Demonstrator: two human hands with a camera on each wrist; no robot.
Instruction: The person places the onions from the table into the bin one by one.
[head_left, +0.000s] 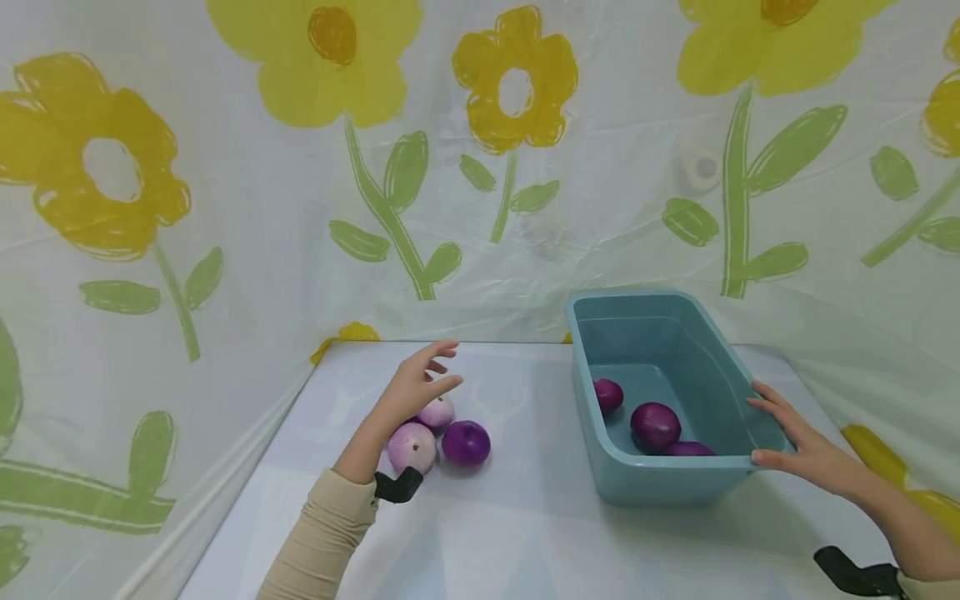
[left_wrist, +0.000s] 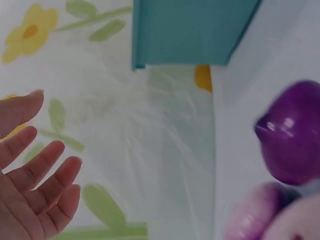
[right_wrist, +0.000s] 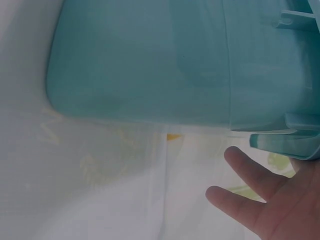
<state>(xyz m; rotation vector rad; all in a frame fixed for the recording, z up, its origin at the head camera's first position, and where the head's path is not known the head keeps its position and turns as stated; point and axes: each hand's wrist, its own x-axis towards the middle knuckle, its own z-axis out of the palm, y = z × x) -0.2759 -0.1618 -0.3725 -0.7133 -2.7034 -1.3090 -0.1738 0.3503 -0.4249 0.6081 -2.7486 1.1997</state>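
Note:
My left hand (head_left: 411, 385) hovers over the left part of the table, fingers spread and nothing between them. Below it lie a dark purple onion (head_left: 466, 444) and pale pinkish onions (head_left: 412, 448), partly covered by the hand and wrist. The left wrist view shows the purple onion (left_wrist: 295, 132) with its pointed end. At the right, my right hand (head_left: 813, 450) rests at the near right corner of a blue-green plastic bin (head_left: 622, 483), thumb at the front rim and fingers at the side rim. Inside the bin are purple onions (head_left: 656, 427), the nearest partly hidden by the front wall.
The white table (head_left: 517, 533) carries the bin and the loose onions. A pale sheet with yellow flowers (head_left: 515, 92) hangs behind and along both sides. Black wrist straps (head_left: 399, 485) sit at both cuffs.

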